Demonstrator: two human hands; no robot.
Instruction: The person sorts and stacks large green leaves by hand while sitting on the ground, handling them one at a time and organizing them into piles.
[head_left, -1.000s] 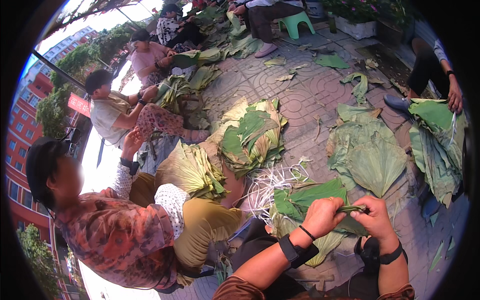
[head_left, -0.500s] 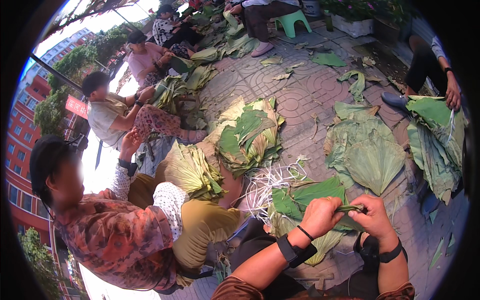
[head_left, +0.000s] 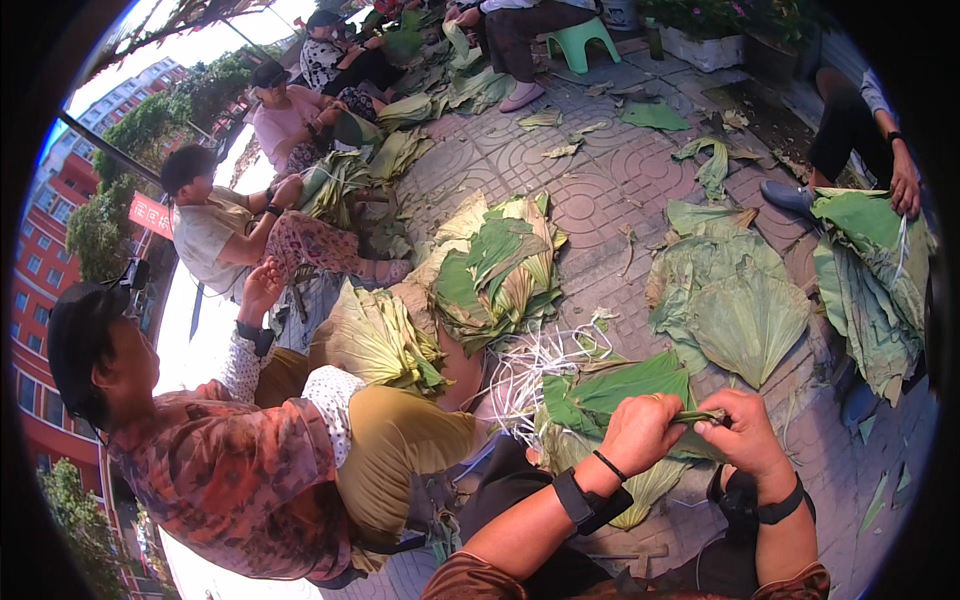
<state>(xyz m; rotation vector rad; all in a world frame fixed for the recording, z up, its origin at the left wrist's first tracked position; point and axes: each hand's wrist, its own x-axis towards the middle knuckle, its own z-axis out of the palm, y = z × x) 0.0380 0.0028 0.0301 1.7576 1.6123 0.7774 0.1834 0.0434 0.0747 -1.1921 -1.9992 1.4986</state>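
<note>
At the lower right my left hand (head_left: 642, 430) and my right hand (head_left: 738, 428) are closed on a twisted bunch of green leaf stems (head_left: 698, 417), held side by side. Below and behind them lies a pile of large leaves: a bright green leaf (head_left: 610, 390) on top, paler yellowish ones (head_left: 640, 500) underneath. Just left of that pile is a loose tangle of white strings (head_left: 525, 365). The ends of the bunch inside my fingers are partly hidden.
A co-worker in camouflage (head_left: 220, 480) sits close at my left, beside a leaf bundle (head_left: 390, 350). More leaf piles (head_left: 495, 260) (head_left: 740, 320) lie on the paving (head_left: 600, 220). Other people (head_left: 230, 230) sit around, one at the right (head_left: 860, 135). A green stool (head_left: 580, 45) stands at the back.
The co-worker at my left has turned and tipped their head slightly. My hands stay on the stems in nearly the same place. The view has shifted very slightly.
</note>
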